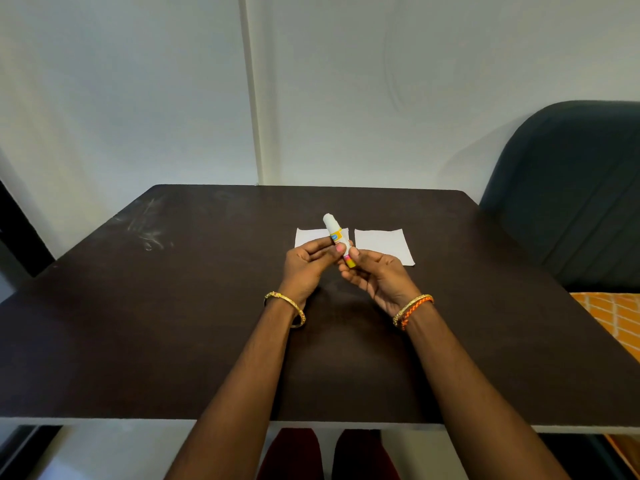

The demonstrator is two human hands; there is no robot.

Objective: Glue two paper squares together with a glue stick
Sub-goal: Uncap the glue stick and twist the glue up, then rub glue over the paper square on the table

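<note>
While both your hands pinch the white-and-yellow plastic glue stick (pixel 337 239), left hand (pixel 306 263) mid-barrel, right hand (pixel 375 273) at its base, it hovers just above the two white paper squares (pixel 384 244). Over-twist and glue could smear everywhere.

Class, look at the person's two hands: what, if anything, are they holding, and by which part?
Both hands hold the glue stick. The left hand pinches its middle, at the label; the right hand grips its lower yellow end. The white top end is free.
</note>
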